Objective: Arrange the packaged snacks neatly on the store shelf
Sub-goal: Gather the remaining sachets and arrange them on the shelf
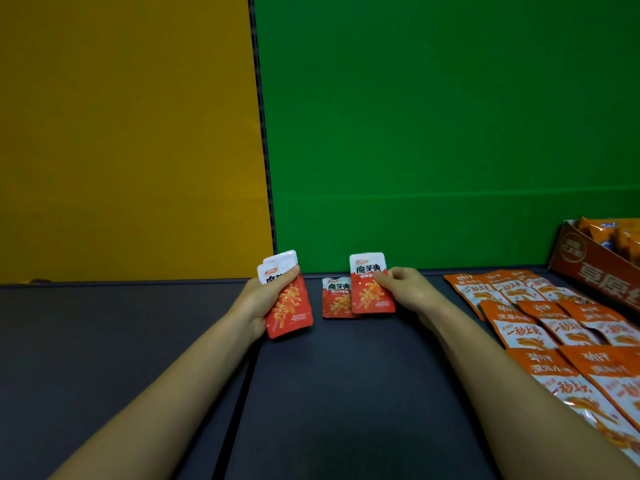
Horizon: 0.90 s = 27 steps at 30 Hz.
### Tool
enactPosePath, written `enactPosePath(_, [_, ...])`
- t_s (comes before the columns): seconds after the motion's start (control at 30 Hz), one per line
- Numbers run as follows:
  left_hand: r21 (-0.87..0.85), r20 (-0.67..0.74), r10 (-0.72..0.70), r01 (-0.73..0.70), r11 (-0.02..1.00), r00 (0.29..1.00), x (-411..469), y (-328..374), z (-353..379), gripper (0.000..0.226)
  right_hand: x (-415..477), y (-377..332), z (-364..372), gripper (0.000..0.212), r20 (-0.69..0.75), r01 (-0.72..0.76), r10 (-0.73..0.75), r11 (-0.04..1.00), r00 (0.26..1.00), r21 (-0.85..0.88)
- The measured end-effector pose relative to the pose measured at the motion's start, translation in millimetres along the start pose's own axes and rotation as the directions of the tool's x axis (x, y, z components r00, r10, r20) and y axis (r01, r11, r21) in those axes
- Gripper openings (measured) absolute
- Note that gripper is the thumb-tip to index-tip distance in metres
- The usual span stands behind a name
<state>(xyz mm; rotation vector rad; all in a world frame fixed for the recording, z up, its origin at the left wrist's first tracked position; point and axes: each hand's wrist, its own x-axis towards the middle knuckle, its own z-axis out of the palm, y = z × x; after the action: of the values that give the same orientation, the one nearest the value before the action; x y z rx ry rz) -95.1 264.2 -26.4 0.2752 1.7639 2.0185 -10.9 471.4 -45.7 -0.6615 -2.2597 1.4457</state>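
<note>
Two hands, both holding packets

The shelf [346, 375] lies under both grips. Left hand [257, 303] curls around a stack [291, 308] of packets. Right hand [407, 287] pinches one packet [369, 294], overlapping a flat packet [334, 300] just left of it.

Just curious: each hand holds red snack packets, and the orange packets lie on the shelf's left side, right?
Not quite: in the head view the orange packets lie on the shelf's right side. The left hand and right hand do hold red packets.

Dim, even light; soft blur overall, wide-angle warp at edges.
</note>
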Motion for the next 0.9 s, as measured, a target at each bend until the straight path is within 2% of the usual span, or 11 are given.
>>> enactPosePath(0.23, [0.030, -0.010, -0.037, 0.037, 0.999, 0.999, 0, 0, -2, 0.014, 5, 6, -3, 0.040, -0.013, -0.075, 0.075, 0.944, 0.997, -0.321])
enactPosePath(0.33, [0.032, -0.015, -0.033, 0.034, 0.999, 0.999, 1, 0, -2, 0.015, 6, 6, -3, 0.033, -0.033, -0.086, 0.079, 0.922, 0.996, -0.377])
enactPosePath(0.5, [0.060, -0.015, -0.026, 0.027, 0.998, 1.000, 1, 0, -1, 0.015, 9, 8, -7, 0.038, -0.078, -0.114, 0.087, 0.866, 0.993, -0.487])
enactPosePath(0.6, [0.068, -0.014, -0.032, 0.033, 0.997, 0.999, 1, 1, -1, 0.016, 8, 7, -9, 0.034, -0.090, -0.117, 0.080, 0.818, 0.993, -0.564])
enactPosePath(0.77, [0.049, -0.002, -0.051, 0.051, 0.998, 0.999, 0, 2, 0, 0.018, 5, 10, -5, 0.041, -0.135, -0.104, 0.019, 0.742, 0.991, -0.663])
enactPosePath(0.83, [0.034, -0.006, -0.054, 0.054, 0.998, 0.999, -1, 2, 0, 0.019, -1, 5, -5, 0.045, -0.197, -0.086, -0.072, 0.719, 0.978, -0.689])
enactPosePath(0.9, [0.022, -0.004, -0.062, 0.062, 0.998, 0.998, -3, 2, 2, 0.019, -10, -6, -4, 0.037, -0.225, 0.005, -0.199, 0.761, 0.954, -0.649])
